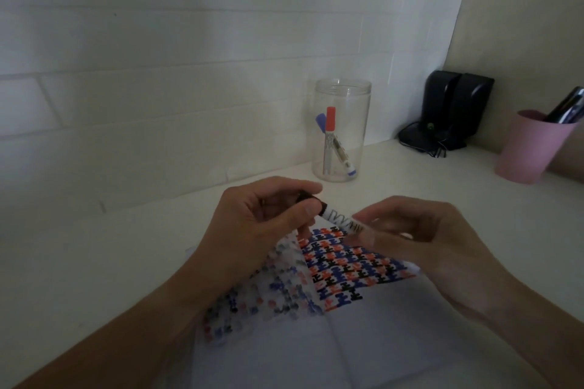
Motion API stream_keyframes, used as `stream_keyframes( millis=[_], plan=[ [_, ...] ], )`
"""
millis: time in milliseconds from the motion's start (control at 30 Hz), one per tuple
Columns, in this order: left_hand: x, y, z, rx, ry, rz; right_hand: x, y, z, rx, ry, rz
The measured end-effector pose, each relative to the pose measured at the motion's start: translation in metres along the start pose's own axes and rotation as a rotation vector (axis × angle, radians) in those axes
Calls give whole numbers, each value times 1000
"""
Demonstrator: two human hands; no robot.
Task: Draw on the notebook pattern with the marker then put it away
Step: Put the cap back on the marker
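Capping or uncapping over the patterned notebook page (344,265).
Left hand (252,227) pinching black cap (311,200); right hand (420,240) loosely curled round white-barrelled marker (341,220), steadying both ends.

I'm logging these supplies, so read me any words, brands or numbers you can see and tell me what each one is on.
None can be read.
Held marker: black print on the white barrel, too blurred.
Markers in the clear jar: barrel labels too small.
Notebook: coloured pattern only, no text.

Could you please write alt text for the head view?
Two hands hold a black-capped marker over an open notebook patterned in red, blue and black: left hand on the cap, right hand on the barrel. A clear jar behind holds two markers.
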State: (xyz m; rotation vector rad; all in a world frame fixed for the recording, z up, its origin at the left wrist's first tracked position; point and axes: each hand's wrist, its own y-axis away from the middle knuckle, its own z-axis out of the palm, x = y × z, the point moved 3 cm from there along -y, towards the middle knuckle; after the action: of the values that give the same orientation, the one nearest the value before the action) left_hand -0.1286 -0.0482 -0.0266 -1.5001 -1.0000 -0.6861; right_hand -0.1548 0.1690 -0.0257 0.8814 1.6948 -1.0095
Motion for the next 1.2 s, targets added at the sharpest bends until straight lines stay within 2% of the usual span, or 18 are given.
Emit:
stream_keyframes(
  millis=[67,133,233,300,400,533,767,867,1100,1200],
  plan=[
    [-3,1,2,-18,-6,9,9,0,8,-122,-83,137],
    [-5,2,3,-42,-80,22,14,1,12,-163,-223,209],
    [-7,1,-2,-75,-454,134,16,-2,5,-91,-308,198],
    [-8,1,-3,-114,-709,253,21,-5,1,-48,-247,177],
    [-12,-1,-3,-144,-918,335,28,-7,-1,-12,-164,188],
    [-13,-3,-10,-140,-997,388,24,-6,-2,-44,-171,221],
    [-14,-1,-13,-155,-1020,356,9,-13,3,58,-152,301],
    [-15,-1,-15,-124,-1024,353,-18,-30,-3,135,1,182],
    [-16,0,-15,-110,-994,371,-109,-104,-43,641,203,-301],
    [-18,0,-16,-106,-995,365,-121,-130,-49,746,326,-405]
  ],
)
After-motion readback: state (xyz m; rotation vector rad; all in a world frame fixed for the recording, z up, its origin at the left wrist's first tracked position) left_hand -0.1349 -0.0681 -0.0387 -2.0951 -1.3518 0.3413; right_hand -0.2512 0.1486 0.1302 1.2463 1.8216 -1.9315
